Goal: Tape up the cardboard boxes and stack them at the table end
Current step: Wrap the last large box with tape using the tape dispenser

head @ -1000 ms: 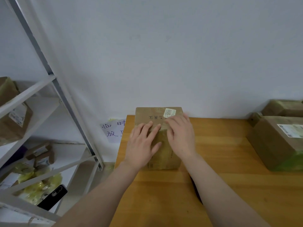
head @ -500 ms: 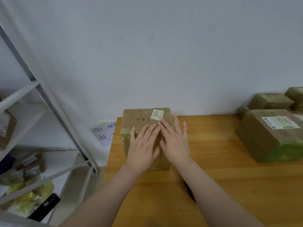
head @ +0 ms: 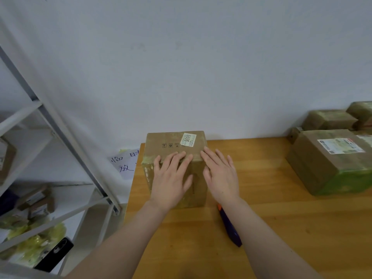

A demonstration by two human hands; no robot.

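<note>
A taped brown cardboard box [head: 173,140] with a white 5099 sticker stands at the far left end of the wooden table [head: 261,218], against the wall. My left hand [head: 171,178] lies flat on the box's near side with straight fingers reaching its top edge. Beside it, my right hand [head: 220,175] is flat with spread fingers at the box's right near edge, fingertips touching the top corner. Neither hand holds anything.
A purple and orange tool [head: 230,228] lies on the table under my right forearm. Several taped boxes [head: 322,164] sit at the right. A white metal shelf rack [head: 60,137] with parcels stands left of the table. A handwritten paper [head: 124,162] hangs by the table's end.
My hands have slid apart; the right hand has moved right, off the box's middle toward its right edge. The view has shifted, showing more of the boxes on the right.
</note>
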